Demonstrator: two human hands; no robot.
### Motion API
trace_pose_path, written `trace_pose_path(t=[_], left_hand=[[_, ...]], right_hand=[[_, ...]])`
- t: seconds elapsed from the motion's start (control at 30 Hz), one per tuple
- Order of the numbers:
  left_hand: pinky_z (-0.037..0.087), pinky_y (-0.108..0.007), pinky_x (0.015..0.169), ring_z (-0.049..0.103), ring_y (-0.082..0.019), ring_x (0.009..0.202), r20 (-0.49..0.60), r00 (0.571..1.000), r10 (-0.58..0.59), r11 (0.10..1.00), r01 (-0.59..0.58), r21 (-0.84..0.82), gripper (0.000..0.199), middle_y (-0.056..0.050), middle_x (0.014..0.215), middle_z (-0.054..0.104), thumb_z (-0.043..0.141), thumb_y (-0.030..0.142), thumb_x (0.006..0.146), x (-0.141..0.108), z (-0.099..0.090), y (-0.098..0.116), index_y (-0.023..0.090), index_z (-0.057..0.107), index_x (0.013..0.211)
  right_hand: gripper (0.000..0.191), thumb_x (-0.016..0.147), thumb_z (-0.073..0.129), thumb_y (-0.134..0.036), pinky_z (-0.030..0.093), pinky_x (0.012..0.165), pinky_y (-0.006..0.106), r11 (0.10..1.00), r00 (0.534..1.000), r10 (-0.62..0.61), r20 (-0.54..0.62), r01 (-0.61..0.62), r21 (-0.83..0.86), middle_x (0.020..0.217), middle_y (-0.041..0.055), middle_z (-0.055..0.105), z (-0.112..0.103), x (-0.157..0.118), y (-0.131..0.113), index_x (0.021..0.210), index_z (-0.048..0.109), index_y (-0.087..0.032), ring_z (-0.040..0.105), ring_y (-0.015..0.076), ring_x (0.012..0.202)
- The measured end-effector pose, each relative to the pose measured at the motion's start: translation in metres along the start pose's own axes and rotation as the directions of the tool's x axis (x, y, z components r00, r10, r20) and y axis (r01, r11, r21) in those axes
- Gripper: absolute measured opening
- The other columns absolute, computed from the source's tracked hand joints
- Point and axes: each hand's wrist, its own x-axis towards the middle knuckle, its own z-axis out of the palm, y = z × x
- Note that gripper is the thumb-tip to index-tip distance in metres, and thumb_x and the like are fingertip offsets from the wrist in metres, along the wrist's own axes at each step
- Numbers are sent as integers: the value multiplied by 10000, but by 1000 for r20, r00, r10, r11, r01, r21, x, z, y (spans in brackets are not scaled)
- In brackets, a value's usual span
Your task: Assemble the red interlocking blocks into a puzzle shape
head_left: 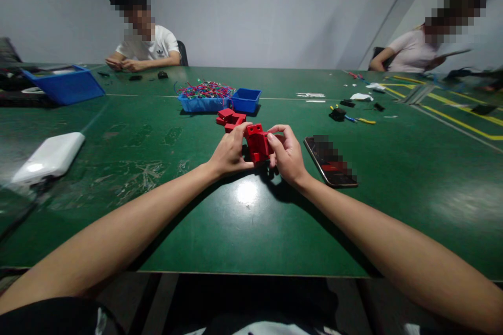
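Between my two hands, a red block-shaped plastic part (257, 142) with holes in its top is held just above the green table (212, 230). My left hand (232, 151) grips it from the left, thumb low and fingers along the upper edge. From the right, my right hand (287, 152) pinches its side with thumb and fingertips. Several more red plastic parts (231, 116) lie just beyond my left hand. Behind them stand a blue bin heaped with thin coloured wires (206, 95) and a smaller blue bin (247, 100).
A phone (330, 162) lies right of my right hand. At left are a white device (51, 156) with a cable and a tilted blue bin (65, 85). Black parts and wires (338, 113) lie farther right. Two people (151, 44) sit across the table.
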Motion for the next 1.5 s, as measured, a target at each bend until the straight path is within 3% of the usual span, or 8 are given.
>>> trace_pose_path(t=[0.7, 0.97, 1.17, 1.5], left_hand=[[495, -496, 1034, 551, -368, 1304, 7, 999, 44, 997, -44, -60, 1006, -213, 1424, 513, 816, 512, 716, 0, -2, 1, 191, 242, 1477], [501, -523, 1034, 550, -386, 1306, 16, 998, 54, 992, -51, -119, 1022, -250, 1432, 500, 826, 479, 710, -1, 1, -4, 169, 243, 1489], [484, -527, 1058, 532, -383, 1332, 23, 999, 49, 992, -46, -115, 1020, -235, 1452, 487, 821, 472, 716, -1, 2, -4, 181, 231, 1495], [499, -516, 1048, 541, -380, 1325, 35, 999, 20, 991, -16, -132, 1029, -230, 1464, 473, 827, 474, 705, -1, 1, -4, 188, 228, 1491]], right_hand=[[392, 869, 600, -621, 316, 356, 228, 1000, 999, 9, 46, -9, -2, 703, -47, 609, -2, 2, -4, 1003, 516, -262, 507, 97, 430], [390, 894, 567, -621, 328, 379, 216, 997, 994, 32, 104, -38, 61, 559, -98, 523, -4, 7, 2, 1013, 512, -253, 429, 76, 359], [377, 934, 517, -611, 375, 404, 230, 1000, 988, -11, 154, 15, -24, 596, -80, 554, -7, 8, 4, 1092, 513, -269, 485, 94, 387], [348, 966, 486, -564, 408, 437, 237, 990, 988, -67, 138, 83, -113, 668, -62, 600, -7, 6, -1, 1140, 499, -264, 523, 97, 415]])
